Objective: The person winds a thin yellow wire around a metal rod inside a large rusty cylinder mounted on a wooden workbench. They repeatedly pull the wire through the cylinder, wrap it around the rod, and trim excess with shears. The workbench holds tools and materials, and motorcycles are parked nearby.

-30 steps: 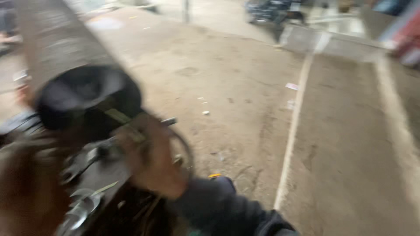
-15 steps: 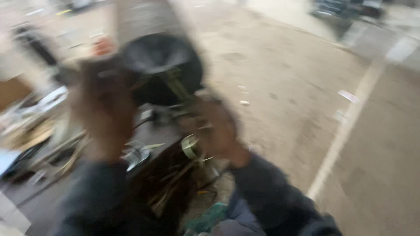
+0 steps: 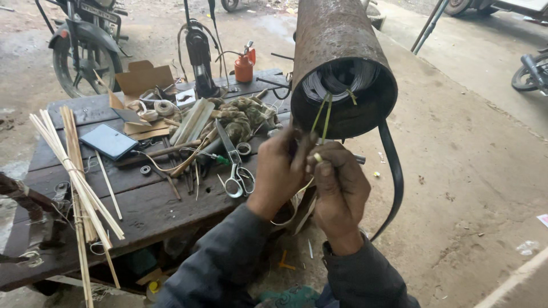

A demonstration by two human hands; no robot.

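Both hands are up at the open mouth of a big rusty steel pipe (image 3: 337, 51) that juts toward the person above the edge of the workbench (image 3: 142, 211). The left hand (image 3: 281, 171) is closed, fingers curled and pinching near the lower rim, and the right hand (image 3: 338, 191) is closed too, thumb and forefinger nipped on a thin yellow-green strand (image 3: 324, 117) that rises from the fingers into the pipe. Inside the pipe sits a coil of pale wire (image 3: 341, 78), wound round the inner wall; the strand looks hooked over or tied around it, though the exact knot is too small to make out. I'd judge the work is at the fastening or threading stage, with the two ends gathered at the fingertips, and it calls for a steady pull and fine fingertip control so the strand doesn't slip off the coil. A black strap (image 3: 395, 171) loops down below the pipe. On the bench, an open cardboard box (image 3: 142, 80) has small rolls lying by it, an orange oil can (image 3: 244, 65) stands at the far edge, and scissors (image 3: 235, 165) lie near the left hand.
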